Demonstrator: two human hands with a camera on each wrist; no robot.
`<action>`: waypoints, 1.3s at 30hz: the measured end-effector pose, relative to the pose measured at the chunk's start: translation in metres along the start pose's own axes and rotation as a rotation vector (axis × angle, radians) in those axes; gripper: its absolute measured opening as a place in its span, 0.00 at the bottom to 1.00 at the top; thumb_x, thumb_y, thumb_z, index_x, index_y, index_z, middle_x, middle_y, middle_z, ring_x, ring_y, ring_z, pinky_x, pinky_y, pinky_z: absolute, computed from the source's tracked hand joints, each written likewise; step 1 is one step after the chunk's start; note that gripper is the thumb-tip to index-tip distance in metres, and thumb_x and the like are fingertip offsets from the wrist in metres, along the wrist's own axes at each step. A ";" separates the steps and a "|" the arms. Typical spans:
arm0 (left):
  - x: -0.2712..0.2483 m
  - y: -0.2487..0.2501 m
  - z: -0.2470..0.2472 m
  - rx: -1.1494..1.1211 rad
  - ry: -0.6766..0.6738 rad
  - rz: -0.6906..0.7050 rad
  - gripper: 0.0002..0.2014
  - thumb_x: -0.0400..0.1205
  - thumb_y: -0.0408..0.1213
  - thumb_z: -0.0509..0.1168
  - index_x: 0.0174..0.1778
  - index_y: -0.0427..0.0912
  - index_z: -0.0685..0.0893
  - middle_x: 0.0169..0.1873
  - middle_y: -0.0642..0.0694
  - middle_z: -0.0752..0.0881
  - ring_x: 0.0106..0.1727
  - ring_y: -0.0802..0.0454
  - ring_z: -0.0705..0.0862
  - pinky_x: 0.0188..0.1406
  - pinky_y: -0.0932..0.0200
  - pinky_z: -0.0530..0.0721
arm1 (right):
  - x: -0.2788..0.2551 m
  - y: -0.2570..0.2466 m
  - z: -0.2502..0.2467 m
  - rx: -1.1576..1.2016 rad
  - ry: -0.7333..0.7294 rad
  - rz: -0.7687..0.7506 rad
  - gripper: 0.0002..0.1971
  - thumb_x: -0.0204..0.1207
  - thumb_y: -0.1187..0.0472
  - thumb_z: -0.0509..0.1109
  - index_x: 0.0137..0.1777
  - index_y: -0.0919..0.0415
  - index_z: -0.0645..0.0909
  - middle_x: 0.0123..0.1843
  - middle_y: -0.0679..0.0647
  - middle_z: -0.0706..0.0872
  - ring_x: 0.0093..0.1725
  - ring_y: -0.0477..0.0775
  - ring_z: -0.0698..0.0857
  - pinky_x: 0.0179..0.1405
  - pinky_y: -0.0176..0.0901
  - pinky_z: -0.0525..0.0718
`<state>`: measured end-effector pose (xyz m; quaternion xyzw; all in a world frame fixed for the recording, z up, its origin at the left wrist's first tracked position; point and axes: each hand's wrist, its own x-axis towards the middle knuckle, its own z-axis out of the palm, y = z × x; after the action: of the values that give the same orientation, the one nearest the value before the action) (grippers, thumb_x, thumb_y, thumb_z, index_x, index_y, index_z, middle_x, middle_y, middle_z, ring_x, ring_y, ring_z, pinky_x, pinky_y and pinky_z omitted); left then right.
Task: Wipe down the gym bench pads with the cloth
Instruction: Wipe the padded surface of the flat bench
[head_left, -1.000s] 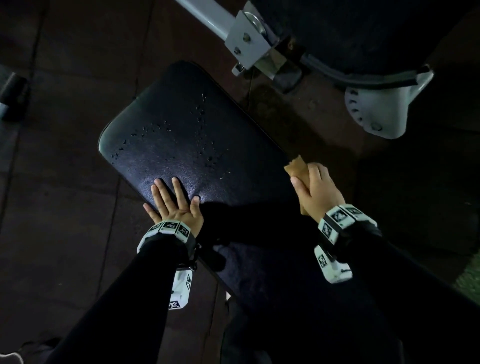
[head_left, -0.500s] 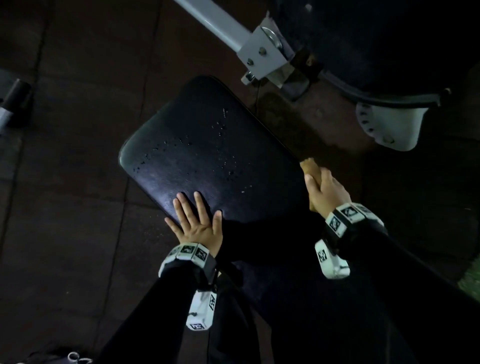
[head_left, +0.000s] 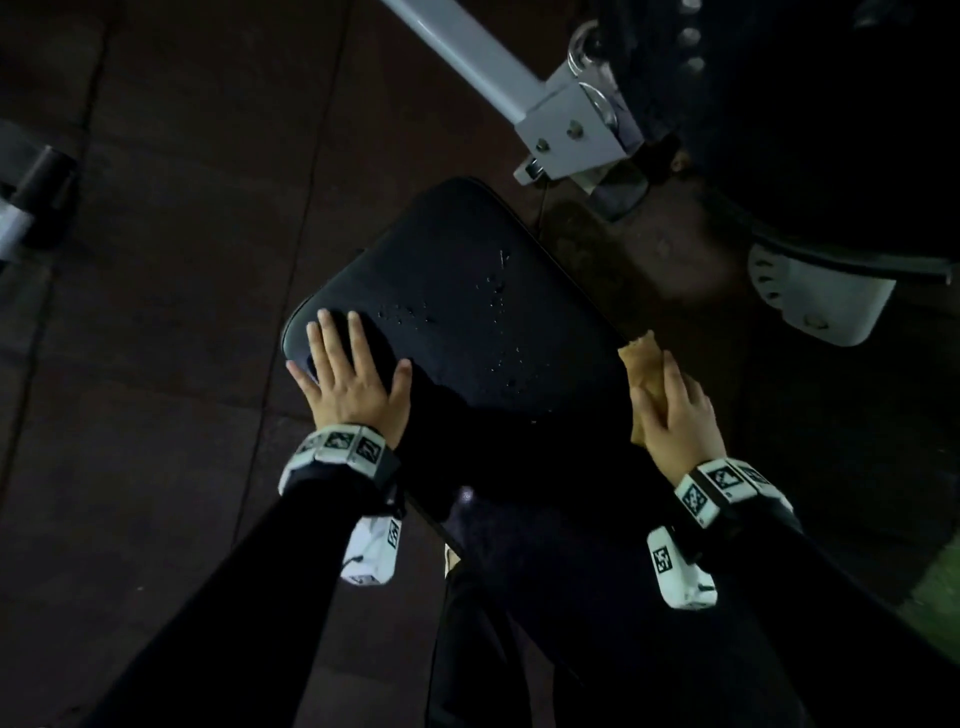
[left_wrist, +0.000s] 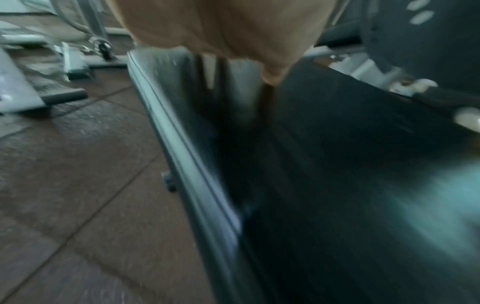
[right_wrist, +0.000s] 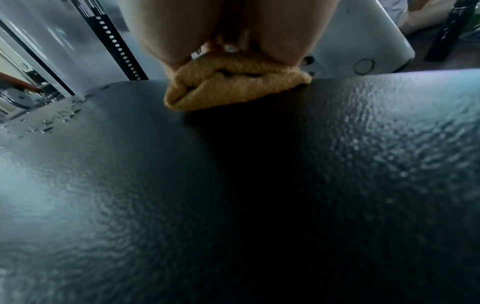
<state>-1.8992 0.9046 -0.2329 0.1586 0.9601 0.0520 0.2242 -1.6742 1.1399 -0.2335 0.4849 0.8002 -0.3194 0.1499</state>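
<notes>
A black padded bench pad (head_left: 467, 312) fills the middle of the head view, with water droplets (head_left: 493, 291) scattered near its far end. My left hand (head_left: 353, 379) lies flat on the pad's left corner, fingers straight and spread. My right hand (head_left: 675, 415) grips a folded tan cloth (head_left: 641, 364) against the pad's right edge. In the right wrist view the cloth (right_wrist: 233, 88) is bunched under my fingers on the textured pad (right_wrist: 233, 185). The left wrist view is blurred and shows the pad's left side (left_wrist: 194, 164) beneath my palm (left_wrist: 228, 26).
A white steel frame bar (head_left: 483, 67) with a bolted bracket (head_left: 576, 130) runs above the pad's far end. A second dark pad (head_left: 831, 130) and a white adjuster plate (head_left: 815, 301) sit at the upper right. Dark rubber floor tiles (head_left: 156, 260) surround the bench.
My left hand has slid forward along the pad's left side to its far corner. The right hand with the cloth stays at the right edge. The head view has shifted.
</notes>
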 end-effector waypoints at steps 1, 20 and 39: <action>0.008 -0.003 -0.001 -0.004 -0.045 -0.010 0.41 0.82 0.60 0.53 0.84 0.46 0.40 0.83 0.42 0.37 0.83 0.47 0.35 0.78 0.37 0.32 | 0.000 -0.002 0.001 -0.005 0.007 0.011 0.33 0.81 0.45 0.57 0.83 0.50 0.50 0.76 0.60 0.67 0.74 0.63 0.66 0.71 0.56 0.67; 0.024 -0.005 -0.007 0.039 -0.342 -0.039 0.38 0.82 0.67 0.39 0.71 0.55 0.18 0.77 0.44 0.20 0.77 0.47 0.20 0.66 0.42 0.16 | 0.127 -0.196 0.022 -0.092 -0.076 -0.266 0.29 0.85 0.51 0.50 0.83 0.46 0.44 0.85 0.48 0.45 0.83 0.59 0.48 0.81 0.52 0.48; 0.018 0.001 -0.016 0.042 -0.334 -0.046 0.39 0.83 0.65 0.41 0.78 0.52 0.24 0.78 0.43 0.23 0.79 0.46 0.23 0.74 0.38 0.25 | 0.025 -0.074 0.032 -0.300 0.015 -0.373 0.30 0.85 0.52 0.48 0.80 0.35 0.35 0.83 0.44 0.35 0.83 0.61 0.44 0.80 0.59 0.47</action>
<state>-1.9209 0.9111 -0.2258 0.1479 0.9137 -0.0001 0.3786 -1.7530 1.1117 -0.2435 0.3034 0.9155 -0.2155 0.1527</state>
